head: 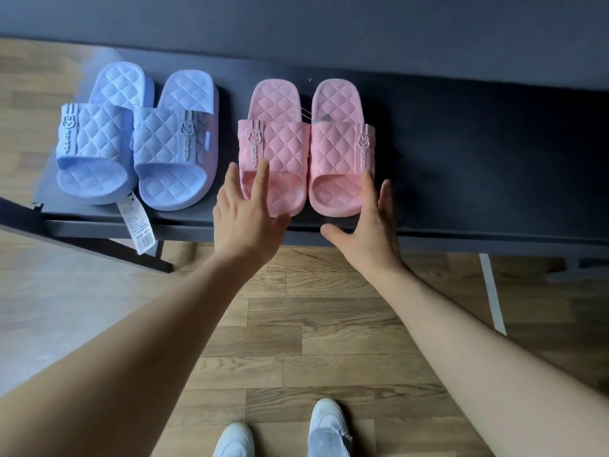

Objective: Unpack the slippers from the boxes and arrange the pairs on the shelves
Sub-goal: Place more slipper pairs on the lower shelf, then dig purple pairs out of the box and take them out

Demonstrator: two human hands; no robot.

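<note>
Both bare arms reach forward, hands flat and holding nothing.

The left forearm (148,324) rises from the lower left corner of the frame to the centre, where the left hand (245,222) lies palm down with its fingers (263,173) straight and fanned apart, thumb out to the right. The right forearm (478,341) comes in from the lower right edge; the right hand (369,232), just right of centre, keeps its fingers (385,199) straight and close together pointing up the frame, thumb stretched left.
</note>
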